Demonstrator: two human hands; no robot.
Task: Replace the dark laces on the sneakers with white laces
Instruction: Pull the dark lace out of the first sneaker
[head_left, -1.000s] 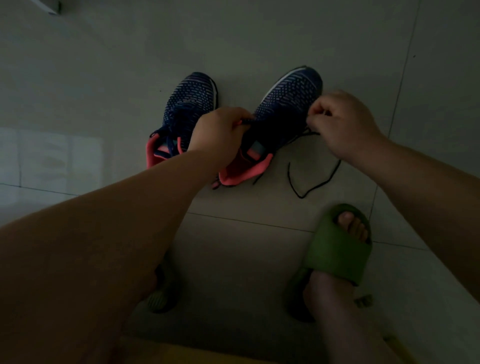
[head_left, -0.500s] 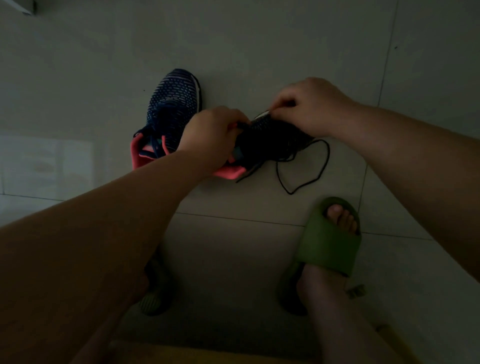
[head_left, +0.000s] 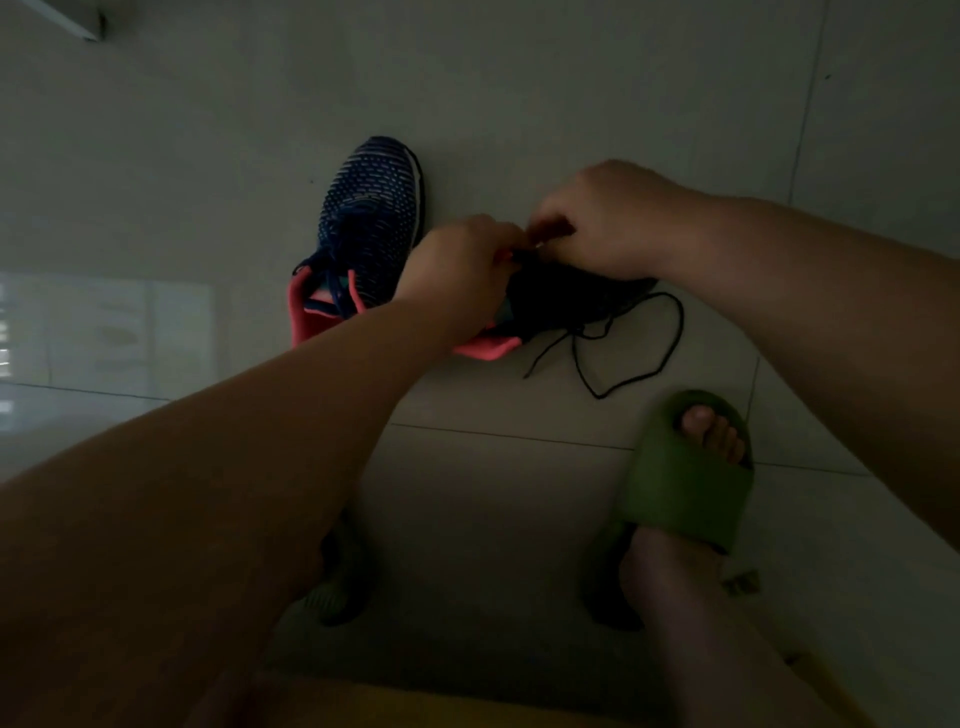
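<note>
Right hand (head_left: 618, 218) has been moved in beside left hand (head_left: 457, 270); both curled over right sneaker (head_left: 566, 296), dark lace (head_left: 639, 358) trailing rightward. Pinch hidden.

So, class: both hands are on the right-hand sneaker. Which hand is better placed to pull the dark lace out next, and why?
Probably the right hand: it sits over the sneaker on the side where the loose dark lace trails, while the left hand grips the shoe near its pink collar, steadying it.
</note>
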